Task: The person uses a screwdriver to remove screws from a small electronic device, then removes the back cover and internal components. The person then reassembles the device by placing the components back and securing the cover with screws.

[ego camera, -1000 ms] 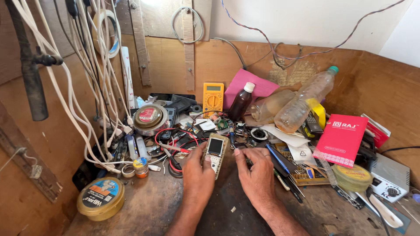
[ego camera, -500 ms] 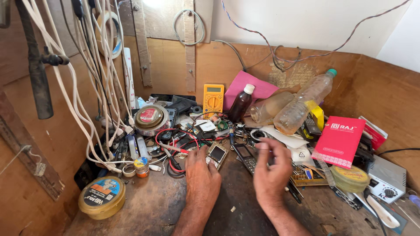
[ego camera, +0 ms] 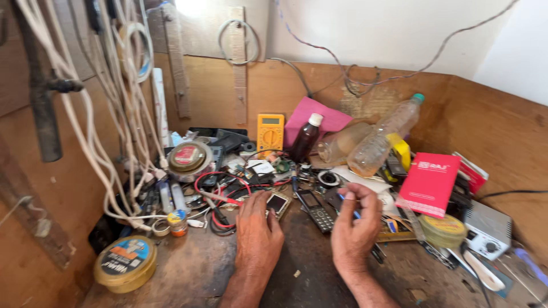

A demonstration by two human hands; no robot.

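Note:
My left hand [ego camera: 258, 234] lies palm down on the dark bench, its fingertips on a small light-coloured phone [ego camera: 278, 203]. Just right of it a dark keypad phone [ego camera: 315, 209] lies flat on the bench. My right hand [ego camera: 355, 228] is beside that phone, fingers curled around a thin blue-handled tool [ego camera: 348, 203] whose tip pokes out to the left. A tangle of red and black wires [ego camera: 220, 194] sits just past my left hand.
A yellow multimeter [ego camera: 270, 132], a dark bottle [ego camera: 305, 138] and clear plastic bottles [ego camera: 379, 137] stand at the back. A red box [ego camera: 428, 183], a round tin [ego camera: 441, 228] and a grey device [ego camera: 485, 231] crowd the right. A yellow tin [ego camera: 125, 262] sits front left; white cables [ego camera: 108, 131] hang left.
The light phone went from upright in my left hand to lying on the bench. My right hand moved right and took up the blue-handled tool; the dark phone now lies between my hands.

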